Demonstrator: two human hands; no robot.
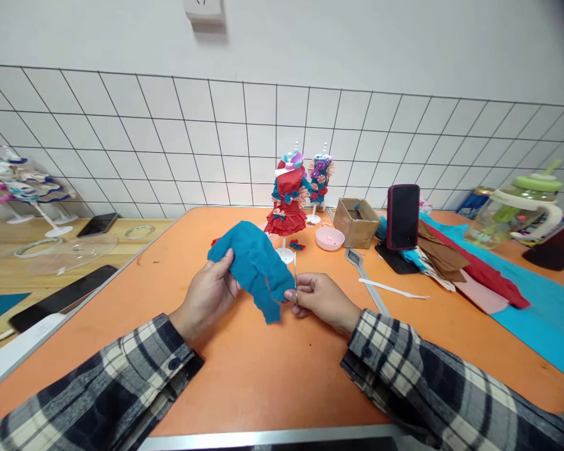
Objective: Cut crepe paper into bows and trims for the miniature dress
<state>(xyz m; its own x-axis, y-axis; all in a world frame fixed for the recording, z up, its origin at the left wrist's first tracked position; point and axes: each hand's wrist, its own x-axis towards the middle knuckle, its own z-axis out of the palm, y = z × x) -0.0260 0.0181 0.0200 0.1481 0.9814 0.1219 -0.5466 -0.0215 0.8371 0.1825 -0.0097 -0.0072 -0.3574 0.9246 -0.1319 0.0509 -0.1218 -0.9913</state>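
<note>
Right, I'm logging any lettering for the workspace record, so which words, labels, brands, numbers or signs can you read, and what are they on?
None can be read.
Blue can: any print is too small and blurred.
Upright phone: dark screen, no legible text.
Wall socket: slots show, no readable marking.
Teal cloth in the left hand: no lettering visible.

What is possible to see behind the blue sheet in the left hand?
Beyond the blue sheet, a red dress shows above its white base, and a small red piece peeks out at left. Part of the orange tabletop behind the sheet is covered; anything there cannot be seen.
</note>
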